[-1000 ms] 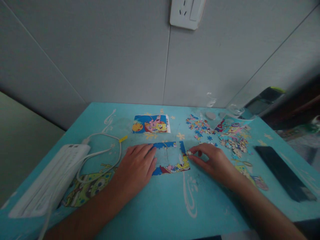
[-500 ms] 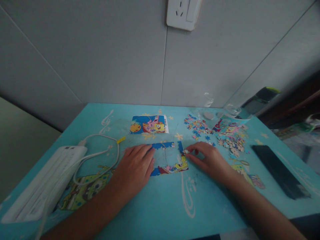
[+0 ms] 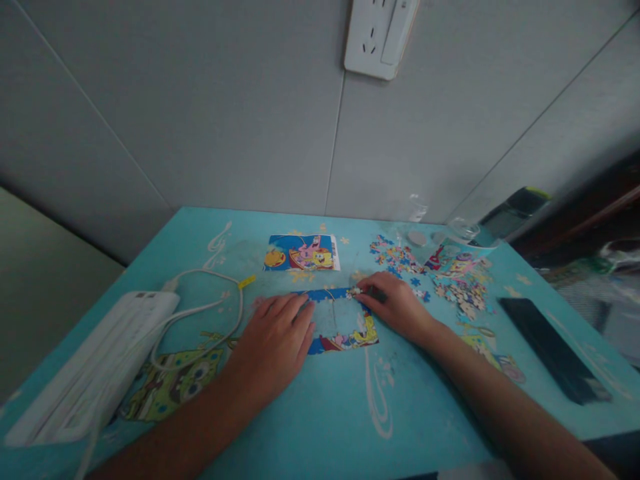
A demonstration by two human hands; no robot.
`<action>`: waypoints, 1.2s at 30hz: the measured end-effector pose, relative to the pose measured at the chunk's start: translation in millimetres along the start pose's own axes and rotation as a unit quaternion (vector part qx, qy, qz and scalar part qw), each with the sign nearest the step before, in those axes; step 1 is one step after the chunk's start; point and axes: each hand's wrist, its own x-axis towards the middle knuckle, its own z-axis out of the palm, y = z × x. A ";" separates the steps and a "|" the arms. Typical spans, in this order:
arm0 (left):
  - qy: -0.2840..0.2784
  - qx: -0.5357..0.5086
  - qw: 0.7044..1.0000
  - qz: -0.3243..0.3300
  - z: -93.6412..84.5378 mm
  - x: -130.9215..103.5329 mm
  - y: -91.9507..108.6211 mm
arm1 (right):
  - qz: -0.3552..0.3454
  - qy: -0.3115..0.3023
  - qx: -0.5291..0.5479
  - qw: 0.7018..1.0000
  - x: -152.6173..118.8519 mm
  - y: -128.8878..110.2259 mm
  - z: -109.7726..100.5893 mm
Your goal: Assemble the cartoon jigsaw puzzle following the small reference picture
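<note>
A partly joined jigsaw puzzle border [image 3: 345,342] lies on the table, blue along the top and cartoon-coloured below and at the right. My left hand [image 3: 277,333] rests flat over its left side, fingers stretched out and hiding that part. At the top right corner, my right hand [image 3: 393,300] pinches a small, pale puzzle piece [image 3: 355,291] between thumb and fingertips, against or just above the border. Behind the border lies a printed picture card [image 3: 301,253] with yellow and pink cartoon figures on blue.
Loose puzzle pieces [image 3: 463,293] are heaped at the right, beside a printed container [image 3: 457,257]. Further right lies a dark flat object [image 3: 553,347]. A white power strip [image 3: 95,363] with a looping cable [image 3: 240,307] occupies the left. A wall socket [image 3: 380,40] is above.
My right hand has moved up and left with the small piece, from the border's right side to its top right corner. My left hand stays in place. The view has shifted slightly.
</note>
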 end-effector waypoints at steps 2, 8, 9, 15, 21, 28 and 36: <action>-0.001 -0.002 1.000 0.000 -0.1 -0.2 0.3 | -0.002 -0.002 0.007 1.000 -0.4 -1.0 0.3; 0.005 0.001 1.000 0.003 -0.5 0.0 0.4 | 0.011 0.008 0.032 0.999 -4.3 3.2 -5.5; 0.007 0.003 1.000 0.004 -0.6 0.0 0.4 | 0.017 0.016 0.032 0.999 -5.1 4.7 -7.3; -0.005 0.007 1.000 0.000 0.9 -1.3 0.4 | 0.027 0.041 0.026 0.998 -5.8 5.3 -10.1; -0.008 0.004 1.000 0.000 3.7 -1.4 0.4 | -0.006 0.001 0.010 1.000 -1.5 -2.7 0.9; -0.011 0.011 1.000 -0.001 4.5 -1.2 0.7 | -0.001 0.000 0.030 1.000 -0.8 1.2 5.7; -0.002 0.004 1.000 0.000 2.8 -0.8 1.1 | 0.016 -0.001 0.049 0.999 0.2 1.0 7.7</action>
